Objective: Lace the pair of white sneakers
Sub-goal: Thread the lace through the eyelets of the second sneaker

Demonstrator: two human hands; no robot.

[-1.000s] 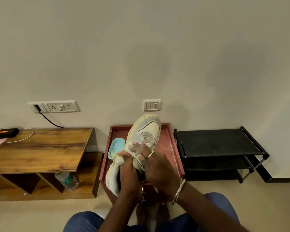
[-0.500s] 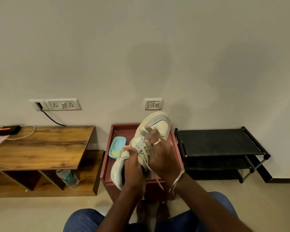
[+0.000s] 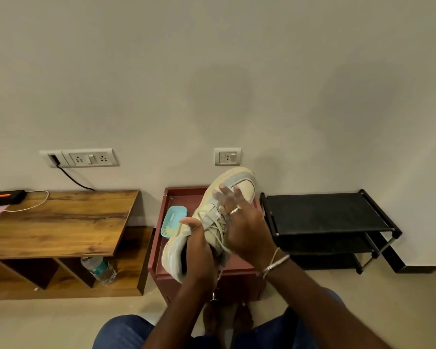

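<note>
I see the white sneaker (image 3: pixel 239 187) held tilted at frame centre above the red box (image 3: pixel 184 197), toe toward the upper right and heel toward the lower left. The toe cap lies just beyond my right fingertips. Against one second ago, the toe sits higher and further right, and the right hand has slid toward it. My right hand (image 3: pixel 247 230) lies on the upper, its fingers straight, spread and blurred. My left hand (image 3: pixel 199 250) grips the heel collar, thumb on top. The lace (image 3: pixel 218 229) crosses between both hands.
</note>
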